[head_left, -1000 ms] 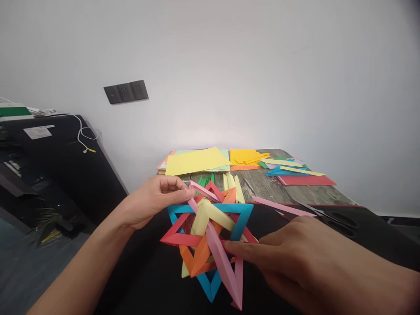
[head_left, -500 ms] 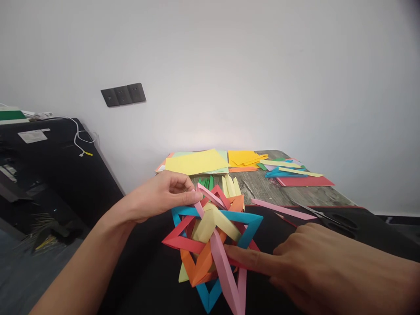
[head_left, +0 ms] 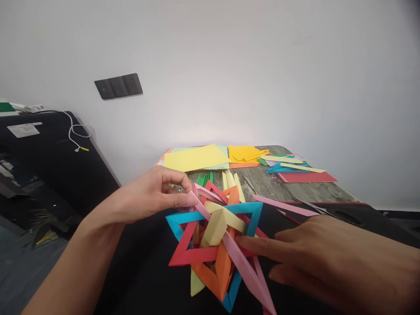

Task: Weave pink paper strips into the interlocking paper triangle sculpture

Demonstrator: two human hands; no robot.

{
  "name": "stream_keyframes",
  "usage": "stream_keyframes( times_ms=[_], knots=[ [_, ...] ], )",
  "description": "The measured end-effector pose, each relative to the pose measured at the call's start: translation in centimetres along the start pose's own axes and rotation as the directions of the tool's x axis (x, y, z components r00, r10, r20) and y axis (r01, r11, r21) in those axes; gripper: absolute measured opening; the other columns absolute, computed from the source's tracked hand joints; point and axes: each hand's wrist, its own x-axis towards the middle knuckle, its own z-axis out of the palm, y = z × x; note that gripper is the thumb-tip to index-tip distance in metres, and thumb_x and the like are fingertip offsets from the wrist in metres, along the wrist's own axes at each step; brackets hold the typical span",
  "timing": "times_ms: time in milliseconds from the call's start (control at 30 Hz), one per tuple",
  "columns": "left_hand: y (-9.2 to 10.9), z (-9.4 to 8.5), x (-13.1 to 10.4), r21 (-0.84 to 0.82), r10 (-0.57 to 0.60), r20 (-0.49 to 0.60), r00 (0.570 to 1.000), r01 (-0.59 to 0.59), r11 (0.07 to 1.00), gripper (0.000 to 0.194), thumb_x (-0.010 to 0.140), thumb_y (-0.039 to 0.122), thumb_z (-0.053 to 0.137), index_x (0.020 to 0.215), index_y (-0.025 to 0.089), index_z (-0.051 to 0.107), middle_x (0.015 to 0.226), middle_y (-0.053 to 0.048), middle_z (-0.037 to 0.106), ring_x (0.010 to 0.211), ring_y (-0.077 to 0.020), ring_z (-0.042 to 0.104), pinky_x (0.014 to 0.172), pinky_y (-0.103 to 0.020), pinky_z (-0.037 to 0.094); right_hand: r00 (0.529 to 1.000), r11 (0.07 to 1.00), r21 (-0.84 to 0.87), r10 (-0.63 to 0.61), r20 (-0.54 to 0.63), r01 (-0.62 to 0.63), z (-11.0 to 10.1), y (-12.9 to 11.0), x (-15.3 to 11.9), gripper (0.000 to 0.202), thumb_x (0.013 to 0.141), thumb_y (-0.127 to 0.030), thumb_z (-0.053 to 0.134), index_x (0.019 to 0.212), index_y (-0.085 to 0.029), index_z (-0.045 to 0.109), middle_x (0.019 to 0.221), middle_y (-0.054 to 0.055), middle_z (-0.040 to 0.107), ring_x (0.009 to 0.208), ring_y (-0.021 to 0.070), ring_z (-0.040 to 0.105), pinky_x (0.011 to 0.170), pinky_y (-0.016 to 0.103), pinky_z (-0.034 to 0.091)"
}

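An origami model (head_left: 213,227) of interlocked folded-paper triangles in blue, red, orange, pale yellow and pink is held above the black front of the table. My left hand (head_left: 157,192) pinches the corner of a pink folded paper strip (head_left: 199,205) at the model's upper left, between thumb and forefinger. My right hand (head_left: 302,253) lies at the model's right side with its forefinger stretched out. That fingertip touches the model by the long pink strip (head_left: 246,269) slanting down to the lower right. The right hand's other fingers are curled and partly hidden.
Beyond the model lie a yellow sheet (head_left: 197,158), orange-yellow papers (head_left: 244,154), pale yellow folded strips (head_left: 231,180) and green strips (head_left: 204,179). A red pad (head_left: 308,176) bears coloured strips. Scissors (head_left: 321,209) and a loose pink strip (head_left: 285,205) lie near the right hand.
The model has turned, its lower part swinging to the right along with the long pink strip. My left hand has shifted slightly left with its pinch kept. The camera view has moved a little.
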Motion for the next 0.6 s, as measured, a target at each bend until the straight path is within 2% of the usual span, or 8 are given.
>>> stream_keyframes(
  times_ms=[33,133,200,267,433,533,600],
  knots=[
    [0.1,0.0,0.0,0.009,-0.004,-0.003,1.0,0.004,1.0,0.019,0.078,0.035,0.068,0.075,0.017,0.065,0.078,-0.003,0.07,0.077,-0.0176,0.063,0.067,-0.027,0.05,0.993,0.999,0.006,-0.044,0.113,0.044,-0.5,-0.3,0.7,0.034,0.086,-0.016,0.058,0.114,-0.034,0.062,0.078,-0.009,0.07,0.055,0.0071,0.061,0.049,0.021,0.041],
    [0.2,0.1,-0.1,0.042,-0.005,-0.023,1.0,0.006,0.999,0.02,0.079,0.037,0.067,0.074,0.017,0.064,0.074,-0.002,0.066,0.073,-0.0163,0.06,0.064,-0.026,0.048,0.998,0.998,-0.024,-0.063,0.002,0.063,-1.2,-1.3,2.2,0.02,0.095,-0.021,0.047,0.099,-0.026,0.066,0.078,-0.002,0.068,0.06,0.0098,0.062,0.049,0.022,0.042],
    [0.2,0.2,-0.2,0.067,0.003,-0.039,0.999,0.0,0.998,0.022,0.079,0.038,0.066,0.072,0.017,0.062,0.071,-0.001,0.063,0.069,-0.0146,0.057,0.061,-0.025,0.047,0.994,0.996,-0.049,-0.085,-0.074,0.081,-0.9,-1.8,2.5,0.025,0.097,-0.024,0.043,0.09,-0.021,0.067,0.073,0.001,0.065,0.058,0.0105,0.06,0.047,0.022,0.041],
    [0.3,0.2,-0.3,0.068,0.008,-0.038,0.999,-0.006,0.998,0.024,0.08,0.039,0.065,0.071,0.017,0.06,0.071,0.0,0.063,0.066,-0.0135,0.055,0.059,-0.024,0.045,0.992,0.995,-0.053,-0.091,-0.086,0.087,-0.5,-2.0,2.4,0.029,0.098,-0.025,0.041,0.087,-0.019,0.067,0.074,0.003,0.064,0.058,0.0109,0.059,0.049,0.023,0.043],
    [0.2,0.3,-0.3,0.007,0.002,-0.013,1.0,-0.002,1.0,0.023,0.082,0.038,0.064,0.073,0.017,0.058,0.074,-0.001,0.066,0.066,-0.0129,0.056,0.06,-0.024,0.045,0.996,0.998,0.006,-0.065,-0.063,0.066,0.2,-2.0,2.2,0.03,0.099,-0.022,0.037,0.094,-0.019,0.067,0.074,0.003,0.062,0.057,0.0104,0.056,0.05,0.022,0.042],
    [0.2,0.4,-0.2,-0.021,-0.002,-0.009,1.0,0.002,1.0,0.023,0.082,0.037,0.064,0.072,0.017,0.057,0.071,0.0,0.065,0.063,-0.0108,0.053,0.058,-0.023,0.044,0.994,0.998,0.034,-0.055,-0.094,0.058,0.4,-2.1,2.2,0.029,0.098,-0.019,0.037,0.101,-0.018,0.065,0.073,0.002,0.061,0.055,0.0101,0.055,0.05,0.023,0.04],
    [0.2,0.5,-0.2,-0.034,0.001,-0.006,1.0,-0.001,0.999,0.023,0.083,0.036,0.064,0.072,0.016,0.057,0.071,0.0,0.064,0.063,-0.0101,0.053,0.057,-0.021,0.044,0.993,0.998,0.042,-0.046,-0.108,0.051,0.6,-2.2,2.2,0.028,0.098,-0.019,0.037,0.1,-0.018,0.065,0.072,0.002,0.06,0.054,0.01,0.054,0.05,0.024,0.04]
  ],
)
